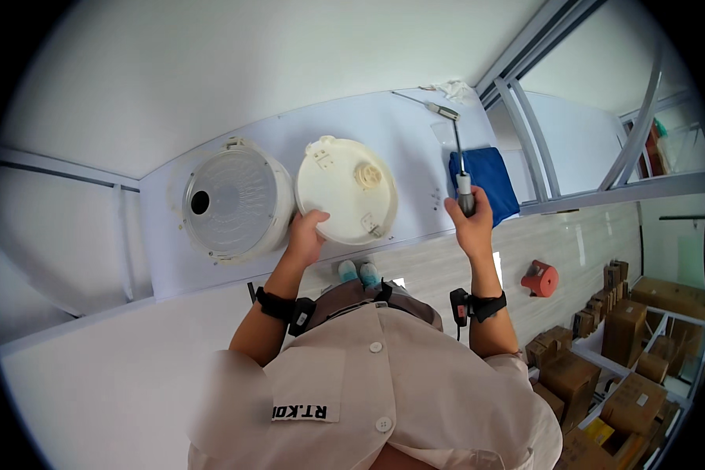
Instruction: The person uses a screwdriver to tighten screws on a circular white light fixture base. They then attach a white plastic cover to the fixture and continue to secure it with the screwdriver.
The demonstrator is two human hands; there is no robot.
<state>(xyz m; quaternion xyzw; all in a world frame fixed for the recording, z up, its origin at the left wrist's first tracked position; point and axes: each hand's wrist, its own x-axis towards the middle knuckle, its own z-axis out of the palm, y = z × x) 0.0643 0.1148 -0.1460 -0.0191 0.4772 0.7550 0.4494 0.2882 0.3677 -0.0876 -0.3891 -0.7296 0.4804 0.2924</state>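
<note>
My left hand (309, 235) grips the near left rim of a round cream plastic cover (341, 205), thumb on top. The cover has a raised round fitting (368, 176) and small bracket-like parts near its edge. Left of it stands a white round housing (235, 202) with a ribbed greyish face and a black round hole (200, 202). My right hand (471, 222) is wrapped round the handle of a screwdriver (464, 184), its shaft pointing away from me. Several small dark screws (436, 200) lie on the table between the cover and my right hand.
Beyond the right hand lies a second screwdriver (442, 110), with a crumpled white plastic bag (453, 90) behind. A folded blue cloth (493, 184) rests on the white table (411, 149) at right. On the floor are a red stool (540, 279) and several cardboard boxes (572, 376).
</note>
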